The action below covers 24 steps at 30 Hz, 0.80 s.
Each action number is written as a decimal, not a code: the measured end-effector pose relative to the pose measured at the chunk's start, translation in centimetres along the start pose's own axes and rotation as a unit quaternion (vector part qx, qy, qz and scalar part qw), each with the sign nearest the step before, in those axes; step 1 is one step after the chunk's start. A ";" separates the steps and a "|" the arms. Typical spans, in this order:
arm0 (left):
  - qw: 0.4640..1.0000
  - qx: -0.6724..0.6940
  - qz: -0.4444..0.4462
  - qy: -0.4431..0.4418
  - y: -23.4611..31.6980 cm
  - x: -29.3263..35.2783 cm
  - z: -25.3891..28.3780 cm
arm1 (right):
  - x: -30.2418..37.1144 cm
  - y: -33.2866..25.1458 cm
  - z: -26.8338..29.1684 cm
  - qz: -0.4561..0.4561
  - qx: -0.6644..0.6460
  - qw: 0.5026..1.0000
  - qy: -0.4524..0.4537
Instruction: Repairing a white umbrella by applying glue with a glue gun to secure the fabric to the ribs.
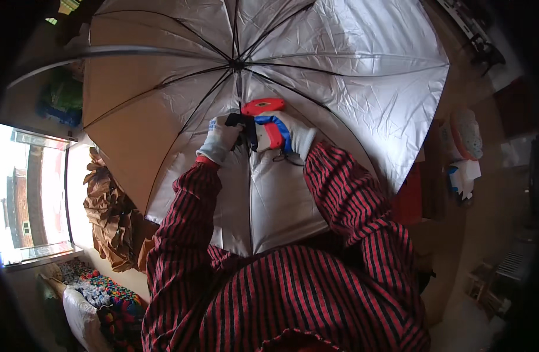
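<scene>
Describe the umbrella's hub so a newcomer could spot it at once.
Find the open silver umbrella filling the upper picture. Just beyond the gloved left hand and right hand sits the hub, a small dark knot, the only spot where the thin ribs all meet.

A bright glass window (48,182) stands at the far left, with crumpled brown paper (108,211) just right of it. At lower left lies a multicoloured textured heap (102,283) beside a white plastic-like bundle (80,311). At right sits a pale, speckled, red-rimmed bundle (466,135).
</scene>
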<state>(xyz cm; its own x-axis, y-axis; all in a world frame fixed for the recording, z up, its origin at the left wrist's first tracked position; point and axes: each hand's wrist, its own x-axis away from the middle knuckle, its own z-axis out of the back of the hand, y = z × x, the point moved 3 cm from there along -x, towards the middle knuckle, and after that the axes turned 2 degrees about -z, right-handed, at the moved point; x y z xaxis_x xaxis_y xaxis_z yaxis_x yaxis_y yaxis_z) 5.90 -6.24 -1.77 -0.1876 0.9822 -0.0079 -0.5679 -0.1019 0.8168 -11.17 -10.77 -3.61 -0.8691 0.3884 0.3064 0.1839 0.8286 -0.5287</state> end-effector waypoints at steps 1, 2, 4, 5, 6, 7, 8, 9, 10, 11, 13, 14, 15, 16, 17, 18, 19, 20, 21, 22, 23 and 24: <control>1.000 0.006 0.013 -0.008 0.1 -0.3 -0.2 | -0.2 0.0 0.4 0.000 0.004 1.000 0.002; 1.000 0.011 0.012 -0.007 0.2 -0.7 -0.4 | -0.5 0.0 0.9 0.020 0.011 0.999 0.027; 0.999 -0.010 0.033 0.014 -0.9 -0.5 0.2 | -2.1 1.2 1.3 0.049 0.022 0.997 0.061; 0.999 -0.020 0.044 0.024 -1.6 -0.2 0.5 | -2.7 1.8 1.3 0.043 0.024 0.997 0.058; 0.998 -0.021 0.050 0.029 -2.2 0.2 0.9 | -3.1 1.7 0.9 0.150 0.188 0.970 0.022; 0.999 -0.006 0.040 0.017 -1.1 0.1 0.5 | -2.3 0.9 1.2 0.258 0.346 0.902 0.002; 0.999 0.009 0.031 0.005 0.1 0.0 0.1 | -1.3 0.4 1.3 0.352 0.492 0.796 -0.018; 0.999 0.020 0.024 -0.003 0.6 0.0 -0.1 | -1.1 0.2 1.5 0.351 0.494 0.795 -0.012; 0.999 0.024 0.022 -0.009 1.1 -0.1 -0.4 | -1.3 0.3 2.1 0.262 0.355 0.897 0.036; 1.000 -0.001 0.008 0.004 1.1 0.0 -0.2 | -1.9 0.8 2.2 0.163 0.200 0.963 0.076; 0.998 -0.051 -0.021 0.030 1.2 0.1 0.0 | -1.8 1.2 1.9 0.058 0.037 0.991 0.115; 0.998 -0.052 -0.020 0.032 0.7 0.2 0.1 | -1.5 1.2 1.0 0.053 0.042 0.990 0.122; 0.997 -0.070 -0.013 0.043 0.2 0.2 0.2 | -1.2 1.2 0.0 0.049 0.047 0.989 0.130; 0.995 -0.086 -0.008 0.051 0.1 0.1 -0.1 | -0.9 1.1 -0.2 0.046 0.052 0.988 0.140; 0.993 -0.101 -0.002 0.060 -0.1 0.0 -0.2 | -0.7 0.9 -0.4 0.047 0.053 0.988 0.140; 0.993 -0.100 -0.003 0.061 -0.4 0.1 -0.3 | -0.5 0.7 -0.8 0.039 0.051 0.990 0.125; 0.992 -0.104 0.014 0.071 -0.3 0.2 -0.4 | -0.2 0.5 -0.9 0.033 0.048 0.992 0.112; 0.990 -0.107 0.031 0.082 -0.2 0.3 -0.6 | 0.0 0.4 -1.0 0.026 0.045 0.994 0.099; 0.988 -0.110 0.049 0.093 -0.2 0.5 -0.6 | 0.2 0.5 -1.1 0.026 0.047 0.993 0.102; 0.989 -0.106 0.050 0.093 -0.2 0.5 -0.8 | 0.4 0.7 -1.3 0.035 0.013 0.996 0.082; 0.990 -0.102 0.031 0.095 0.0 0.6 -0.9 | 0.5 0.8 -1.6 0.044 -0.020 0.997 0.062; 0.990 -0.098 0.013 0.097 0.4 0.5 -1.0 | 0.7 0.7 -1.9 0.054 -0.052 0.996 0.042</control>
<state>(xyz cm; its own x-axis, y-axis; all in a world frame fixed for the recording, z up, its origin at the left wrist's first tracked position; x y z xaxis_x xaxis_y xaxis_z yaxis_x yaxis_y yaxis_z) 4.77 -5.95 -2.09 -0.3431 0.9323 -0.1145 -0.7021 -0.1735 0.6906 -10.81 -9.19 -2.23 -0.8009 0.5060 0.3204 0.3244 0.8162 -0.4780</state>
